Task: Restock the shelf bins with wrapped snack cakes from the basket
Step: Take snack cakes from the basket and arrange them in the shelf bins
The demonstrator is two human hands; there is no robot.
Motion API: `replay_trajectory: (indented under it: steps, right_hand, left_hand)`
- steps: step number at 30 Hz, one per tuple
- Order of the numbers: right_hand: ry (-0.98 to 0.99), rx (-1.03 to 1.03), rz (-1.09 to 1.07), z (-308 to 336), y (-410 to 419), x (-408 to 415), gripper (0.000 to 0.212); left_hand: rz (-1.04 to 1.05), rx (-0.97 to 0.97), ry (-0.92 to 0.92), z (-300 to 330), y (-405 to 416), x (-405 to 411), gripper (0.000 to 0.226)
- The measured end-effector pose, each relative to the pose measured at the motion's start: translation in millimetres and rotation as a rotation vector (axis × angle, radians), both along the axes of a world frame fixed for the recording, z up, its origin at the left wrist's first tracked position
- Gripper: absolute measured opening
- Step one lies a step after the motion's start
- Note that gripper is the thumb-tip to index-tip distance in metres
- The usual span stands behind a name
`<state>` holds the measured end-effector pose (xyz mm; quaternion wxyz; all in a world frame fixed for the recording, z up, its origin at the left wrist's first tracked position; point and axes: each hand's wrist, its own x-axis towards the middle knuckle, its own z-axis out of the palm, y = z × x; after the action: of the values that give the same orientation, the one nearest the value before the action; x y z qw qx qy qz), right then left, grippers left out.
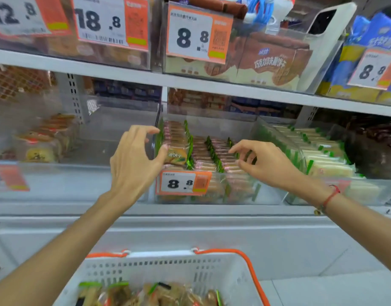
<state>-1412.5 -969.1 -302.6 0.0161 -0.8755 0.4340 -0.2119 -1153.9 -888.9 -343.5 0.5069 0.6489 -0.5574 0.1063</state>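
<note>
Snack cakes [175, 151] bin [245, 195] tagged 8.8 [183, 183], both hands [132, 160] reaching in

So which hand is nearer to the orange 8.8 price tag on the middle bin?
Left. The left hand is right beside the price tag, just above its left corner, its thumb against a snack cake. The right hand is farther off, above and right.
</note>
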Motion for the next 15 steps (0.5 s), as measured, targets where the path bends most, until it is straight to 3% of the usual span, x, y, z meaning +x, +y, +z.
replay_trajectory:
  steps: [3, 5, 10, 15]
  right_hand:
    - [0.035, 0.069, 0.138, -19, 48, 13, 0.02]
    - [0.151, 0.199, 0.178, -46, 70, 23, 0.018]
    - [0.496, 0.514, 0.167, -131, 99, 41, 0.023]
    - [0.577, 0.689, 0.161, -224, 133, 56, 0.026]
  left_hand:
    - [-0.029, -0.103, -0.158, -13, 34, -11, 0.01]
    - [-0.035, -0.034, -0.169, -29, 60, -17, 0.009]
    - [-0.093, 0.559, -0.104, -91, 108, -15, 0.023]
    - [-0.183, 1.1, -0.338, -175, 148, 7, 0.037]
